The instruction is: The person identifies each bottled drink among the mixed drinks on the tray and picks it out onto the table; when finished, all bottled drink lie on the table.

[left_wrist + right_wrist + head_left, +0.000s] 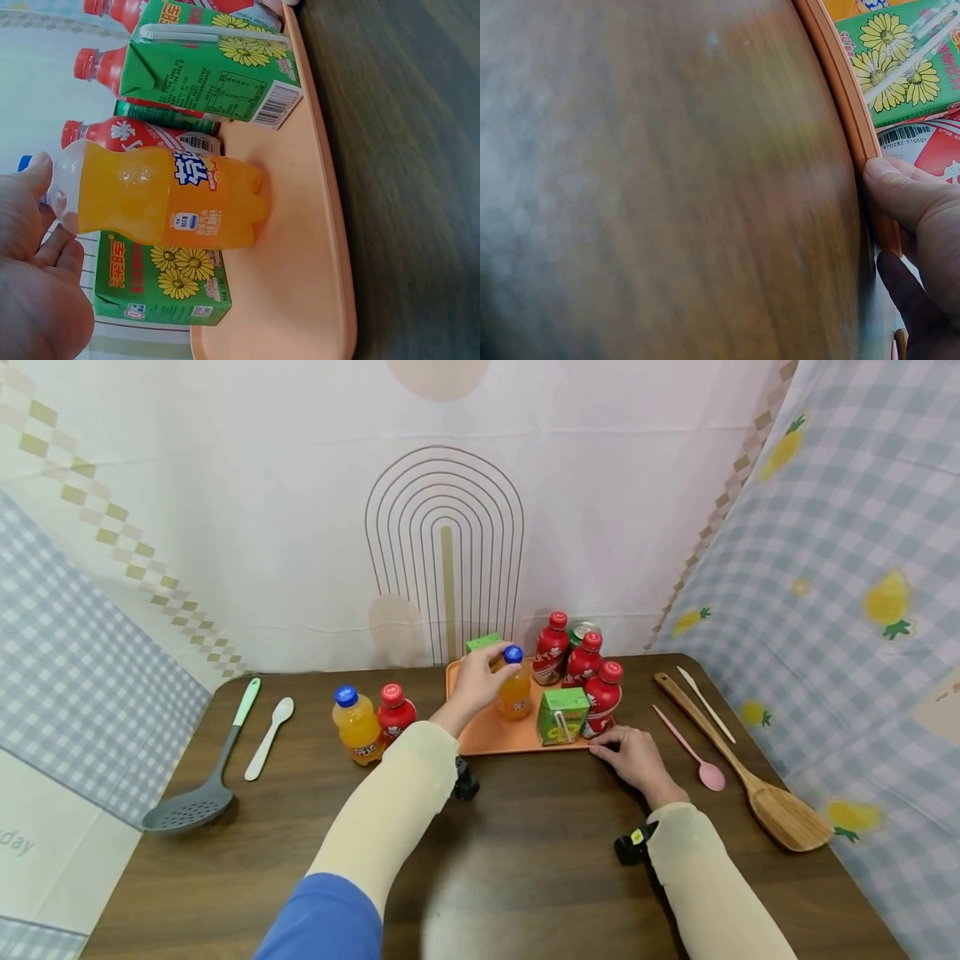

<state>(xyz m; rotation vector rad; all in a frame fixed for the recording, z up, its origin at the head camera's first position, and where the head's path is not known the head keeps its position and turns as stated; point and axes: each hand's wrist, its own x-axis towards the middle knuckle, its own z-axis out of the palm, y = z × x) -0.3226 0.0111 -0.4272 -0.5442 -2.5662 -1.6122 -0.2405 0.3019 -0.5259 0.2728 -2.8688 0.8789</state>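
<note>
My left hand (480, 681) pinches an orange soda bottle (165, 199) around its neck, just below the blue cap. The bottle stands upright over the orange tray (487, 737); whether its base touches cannot be told. My right hand (633, 756) grips the tray's front right rim, thumb on top in the right wrist view. Also on the tray are red bottles (551, 652), a green can (582, 630) behind them, a green drink carton (562, 717) with a straw at the front, and another green carton (165, 281) at the back left, partly hidden by my left hand in the head view.
Left of the tray stand another orange soda bottle (357, 727) and a red bottle (395, 714). A slotted turner (191, 806) and white spoon (270, 739) lie farther left. To the right lie a pink spoon (709, 774), wooden spatula (783, 814) and pale knife (707, 704).
</note>
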